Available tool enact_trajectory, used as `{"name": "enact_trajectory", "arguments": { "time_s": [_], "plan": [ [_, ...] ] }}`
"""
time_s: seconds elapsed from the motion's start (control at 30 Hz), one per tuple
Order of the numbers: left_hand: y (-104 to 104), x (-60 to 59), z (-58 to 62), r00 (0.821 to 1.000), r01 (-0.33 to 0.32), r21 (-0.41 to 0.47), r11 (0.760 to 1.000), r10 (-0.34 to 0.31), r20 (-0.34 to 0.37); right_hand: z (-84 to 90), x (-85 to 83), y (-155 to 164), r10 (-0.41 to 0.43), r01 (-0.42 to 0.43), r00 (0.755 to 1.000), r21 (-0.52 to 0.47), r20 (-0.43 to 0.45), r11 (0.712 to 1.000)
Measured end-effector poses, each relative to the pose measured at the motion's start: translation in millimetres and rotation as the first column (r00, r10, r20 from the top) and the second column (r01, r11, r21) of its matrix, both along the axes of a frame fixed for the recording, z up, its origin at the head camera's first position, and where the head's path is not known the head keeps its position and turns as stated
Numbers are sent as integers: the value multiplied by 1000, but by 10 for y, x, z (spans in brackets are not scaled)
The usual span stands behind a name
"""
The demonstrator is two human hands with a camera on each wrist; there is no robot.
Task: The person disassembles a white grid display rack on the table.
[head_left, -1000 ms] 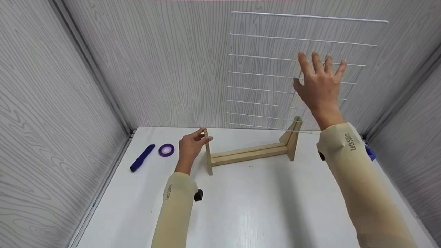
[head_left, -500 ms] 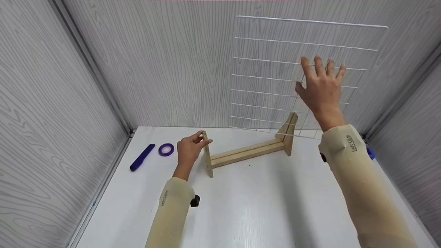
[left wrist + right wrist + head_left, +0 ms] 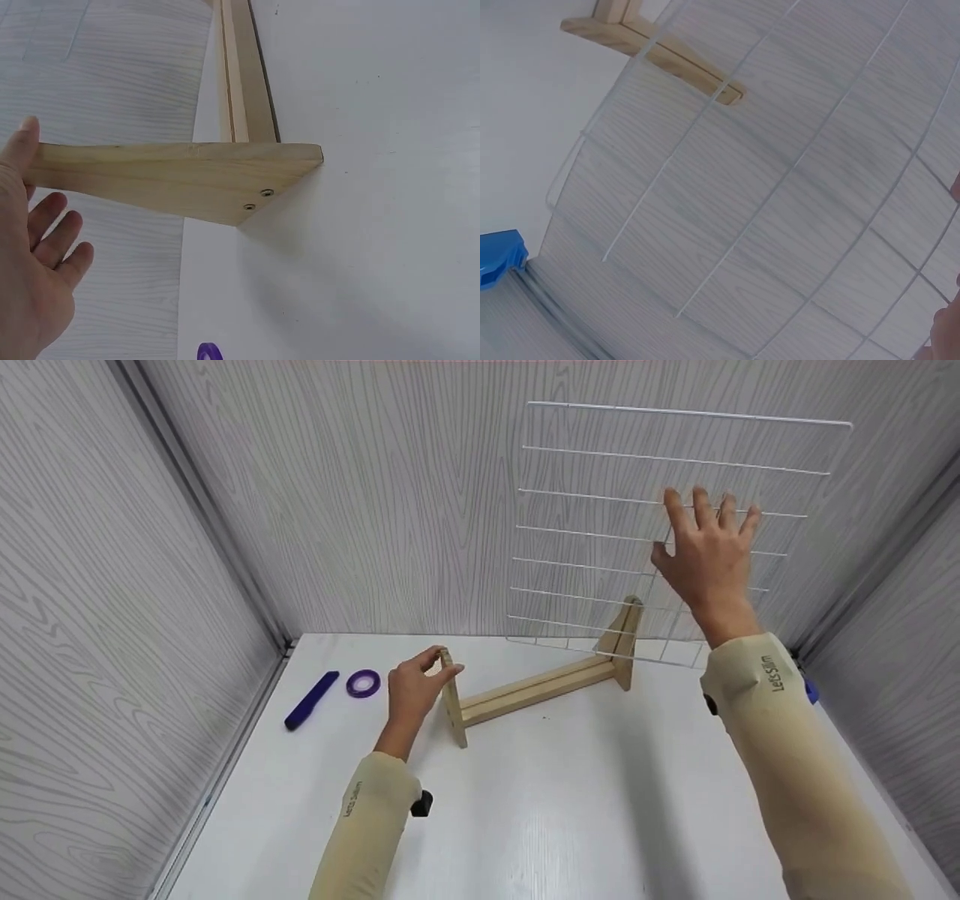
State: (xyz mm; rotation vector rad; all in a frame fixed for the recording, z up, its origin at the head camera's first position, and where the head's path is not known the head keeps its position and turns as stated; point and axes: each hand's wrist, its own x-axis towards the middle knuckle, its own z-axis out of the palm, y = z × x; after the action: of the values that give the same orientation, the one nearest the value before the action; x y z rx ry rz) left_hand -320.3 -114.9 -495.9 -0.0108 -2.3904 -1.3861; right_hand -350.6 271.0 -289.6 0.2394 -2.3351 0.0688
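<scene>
Two hands are at work, and compared with a second ago, the wooden stand (image 3: 536, 690) has swung round on the worktop (image 3: 555, 810): its right end panel (image 3: 627, 641) now sits farther back and its left end panel (image 3: 454, 705) slightly nearer the person. The white wire grid (image 3: 592, 534) has shifted rightward and down along with the right hand (image 3: 709, 555), which holds it raised in front of the back wall, fingers spread across the wires. The left hand (image 3: 411, 684) pinches the top of the left end panel between thumb and fingers. Left of that hand, the purple tape roll (image 3: 363, 684) and dark-blue bar (image 3: 312, 700) lie where they were. Only the left wrist view reveals two screw heads (image 3: 259, 199) in the panel's outer face. The right wrist view shows more of a blue object (image 3: 501, 255), which the right sleeve (image 3: 780, 735) mostly hides in the head view.
</scene>
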Motion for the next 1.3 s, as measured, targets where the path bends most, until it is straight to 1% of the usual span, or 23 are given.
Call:
{"name": "enact_trajectory", "arguments": {
  "time_s": [0.07,0.1,0.17,0.23,0.3,0.37,0.47,0.57,0.67,0.9,1.1,1.2,1.27,1.3],
  "plan": [
    [-66,-8,13,996,70,9,998,-70,52,-10,-1,2,1,-1,1000,2,6,1000],
    [-105,-10,19,989,114,25,993,-116,86,-18,-1,1,1,-1,1000,3,10,1000],
    [-184,-21,30,967,198,65,978,-206,153,-33,-5,0,3,-3,1000,5,13,1000],
    [-254,-32,37,935,274,120,954,-294,197,-50,-6,-7,2,-2,1000,6,20,1000],
    [-302,-38,35,913,319,152,935,-346,217,-60,-7,-17,2,-3,1000,8,20,1000],
    [-324,-33,29,904,335,181,925,-369,214,-66,-9,-26,2,-2,1000,11,23,1000],
    [-328,-16,5,907,326,208,922,-367,206,-72,-11,-31,5,-5,1000,13,25,1000],
    [-312,0,-21,914,314,237,919,-361,186,-83,-9,-15,6,-6,999,8,34,1000],
    [-288,24,-52,922,308,247,919,-353,161,-109,1,11,1,-1,999,2,44,1000],
    [-220,100,-112,940,266,258,929,-310,145,-154,2,82,-11,11,999,0,51,1000],
    [-198,155,-154,953,242,238,941,-276,122,-173,8,135,-14,15,998,-13,64,1000],
    [-206,171,-157,952,240,221,945,-274,138,-175,12,157,-15,16,998,-12,68,1000],
    [-230,165,-148,942,265,204,942,-298,152,-175,7,162,-15,15,998,-10,61,1000],
    [-246,155,-138,934,287,199,937,-320,158,-175,2,163,-13,13,998,-11,54,1000]
  ]
}}
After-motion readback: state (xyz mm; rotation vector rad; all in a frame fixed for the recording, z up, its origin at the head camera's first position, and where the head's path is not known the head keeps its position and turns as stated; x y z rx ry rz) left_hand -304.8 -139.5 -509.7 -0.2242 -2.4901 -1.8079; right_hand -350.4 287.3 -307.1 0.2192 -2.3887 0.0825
